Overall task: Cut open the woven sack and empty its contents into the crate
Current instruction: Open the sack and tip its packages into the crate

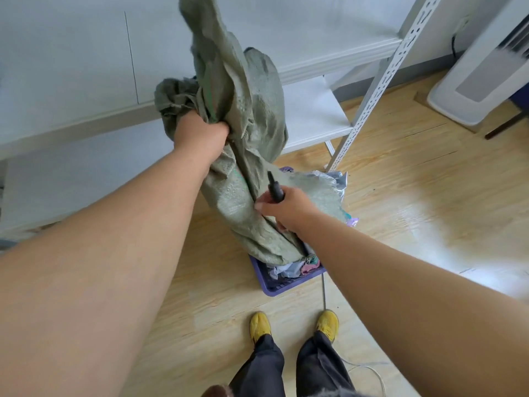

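Both arms reach forward; left hand (200, 131) clenched high, right hand (282, 206) clenched lower.

wood floor (400, 196), white shelving (312, 110) — pale wall (71, 53)

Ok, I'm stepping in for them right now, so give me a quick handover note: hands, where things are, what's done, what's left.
Left hand: grips bunched fabric high on the green woven sack, holding it upended.
Right hand: holds a black-handled cutter and pinches the sack lower down.
Sack's open end sits in the purple crate on the floor; mixed cloth pieces already lie in the crate.
Done: sack opened, contents coming out.
Left: probably shake out whatever remains, lift the sack clear, put the cutter down.
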The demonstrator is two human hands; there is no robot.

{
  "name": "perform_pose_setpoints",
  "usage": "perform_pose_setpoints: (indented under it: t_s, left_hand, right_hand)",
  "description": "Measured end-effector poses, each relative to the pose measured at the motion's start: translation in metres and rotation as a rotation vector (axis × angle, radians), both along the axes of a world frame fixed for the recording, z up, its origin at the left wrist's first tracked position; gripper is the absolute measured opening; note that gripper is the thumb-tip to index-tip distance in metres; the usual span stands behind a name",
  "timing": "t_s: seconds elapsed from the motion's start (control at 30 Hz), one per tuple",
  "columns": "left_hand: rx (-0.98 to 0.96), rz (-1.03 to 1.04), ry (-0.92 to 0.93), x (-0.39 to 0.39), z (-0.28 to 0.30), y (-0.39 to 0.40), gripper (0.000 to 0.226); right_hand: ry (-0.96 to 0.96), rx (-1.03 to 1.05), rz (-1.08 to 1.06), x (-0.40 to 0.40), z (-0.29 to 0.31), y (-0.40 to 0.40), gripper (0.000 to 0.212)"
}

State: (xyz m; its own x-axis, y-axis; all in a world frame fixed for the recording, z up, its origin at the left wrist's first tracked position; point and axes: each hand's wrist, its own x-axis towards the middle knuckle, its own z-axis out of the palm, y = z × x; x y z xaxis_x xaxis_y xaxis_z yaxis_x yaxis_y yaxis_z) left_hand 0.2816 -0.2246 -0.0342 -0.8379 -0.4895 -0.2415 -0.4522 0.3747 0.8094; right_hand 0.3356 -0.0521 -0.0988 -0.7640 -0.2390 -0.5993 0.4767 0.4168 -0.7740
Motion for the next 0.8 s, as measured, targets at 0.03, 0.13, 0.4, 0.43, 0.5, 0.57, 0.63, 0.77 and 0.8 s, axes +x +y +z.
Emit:
perform_pose_setpoints:
  t_s: [0.03,0.13,0.4,0.43,0.5,0.57,0.63,0.77,0.8]
  left_hand:
    - [0.007,0.014,-0.009,0.002,-0.002,0.000,0.033]
    - [-0.129,-0.058,-0.090,0.009,-0.009,-0.006,0.042]
    - [0.050,-0.092,-0.168,0.023,-0.004,-0.015,0.006]
    - [0.083,-0.116,-0.186,0.023,-0.003,-0.012,0.006]
    - [0.083,-0.198,-0.204,0.022,-0.005,-0.007,0.011]
    - [0.036,-0.244,-0.162,0.018,-0.006,-0.007,0.028]
    - [-0.035,-0.247,-0.124,0.013,-0.006,-0.010,0.045]
    - [-0.161,-0.317,-0.138,0.006,-0.008,-0.013,0.051]
    - [-0.192,-0.320,-0.122,0.006,-0.009,-0.012,0.049]
  right_hand:
    - [-0.045,-0.072,-0.094,0.003,0.004,-0.008,0.017]
    - [-0.052,-0.488,-0.258,0.000,0.026,-0.039,0.006]
    - [0.020,0.028,-0.105,0.000,-0.008,-0.020,0.050]
    - [-0.011,0.029,-0.097,0.006,-0.015,-0.023,0.041]
    - [-0.037,0.018,-0.237,0.012,-0.023,-0.032,0.017]
    - [-0.117,-0.081,-0.403,0.011,-0.025,-0.039,0.021]
    - [-0.205,-0.277,-0.405,0.010,-0.021,-0.041,0.024]
    - [-0.331,-0.341,-0.400,0.009,-0.011,-0.040,0.017]
    - [-0.371,-0.407,-0.398,0.009,-0.009,-0.041,0.015]
